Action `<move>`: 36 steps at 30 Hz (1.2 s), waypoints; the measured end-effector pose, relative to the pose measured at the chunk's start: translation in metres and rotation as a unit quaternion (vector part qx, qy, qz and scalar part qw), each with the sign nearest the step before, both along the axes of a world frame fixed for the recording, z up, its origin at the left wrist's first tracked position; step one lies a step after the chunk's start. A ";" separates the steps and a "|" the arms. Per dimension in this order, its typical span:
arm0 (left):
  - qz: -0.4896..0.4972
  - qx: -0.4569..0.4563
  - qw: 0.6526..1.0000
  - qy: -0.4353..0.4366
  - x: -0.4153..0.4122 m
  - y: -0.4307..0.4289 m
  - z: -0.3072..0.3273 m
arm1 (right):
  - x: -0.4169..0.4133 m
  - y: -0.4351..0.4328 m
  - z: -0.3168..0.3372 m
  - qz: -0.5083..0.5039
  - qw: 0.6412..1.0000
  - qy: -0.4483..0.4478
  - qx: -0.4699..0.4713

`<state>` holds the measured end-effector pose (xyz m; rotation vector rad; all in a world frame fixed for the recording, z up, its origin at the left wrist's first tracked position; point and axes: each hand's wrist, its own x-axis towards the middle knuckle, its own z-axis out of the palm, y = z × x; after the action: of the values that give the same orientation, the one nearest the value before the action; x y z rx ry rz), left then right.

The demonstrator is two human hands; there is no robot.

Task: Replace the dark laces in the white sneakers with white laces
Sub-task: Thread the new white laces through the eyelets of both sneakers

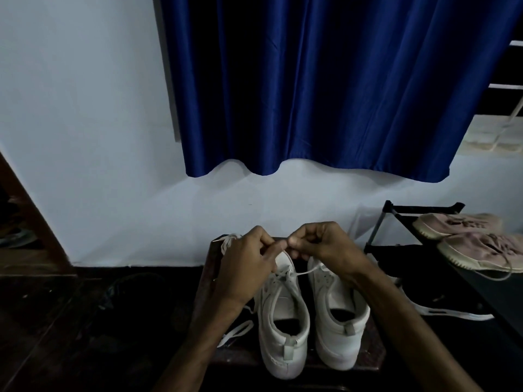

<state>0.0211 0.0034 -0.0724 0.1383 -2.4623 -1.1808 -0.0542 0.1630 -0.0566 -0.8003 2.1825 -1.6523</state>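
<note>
We pinch white lace [307, 271] w/ left hand [249, 261] & right hand [325, 246]; it runs back toward us into left sneaker [278, 360].

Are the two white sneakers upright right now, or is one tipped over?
Both upright: the left sneaker and right sneaker stand on their soles, collar openings facing up.

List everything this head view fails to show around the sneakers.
Toes of the left sneaker and right sneaker: hidden behind the left hand and right hand.
Tip of the white lace: buried among the fingers of both hands.
Floor at left: too dark to identify what lies there.
Pink shoes: cut off by the right edge.
</note>
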 end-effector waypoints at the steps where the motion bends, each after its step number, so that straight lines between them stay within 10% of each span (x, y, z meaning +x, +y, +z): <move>1: 0.004 0.008 1.000 -0.007 0.002 -0.001 -0.004 | -0.001 0.001 -0.001 0.005 1.000 0.002 0.015; 9: -0.020 -0.010 0.984 -0.180 0.028 0.009 -0.051 | -0.008 0.001 -0.025 -0.050 0.995 -0.030 0.082; 36: 0.109 0.080 0.990 -0.038 0.023 0.014 -0.071 | 0.010 -0.023 -0.048 -0.090 0.948 0.083 0.294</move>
<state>0.0439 0.0171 -0.1434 0.4935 -2.3414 -1.2938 -0.0446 0.1401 -0.1042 -0.5911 2.7231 -0.9171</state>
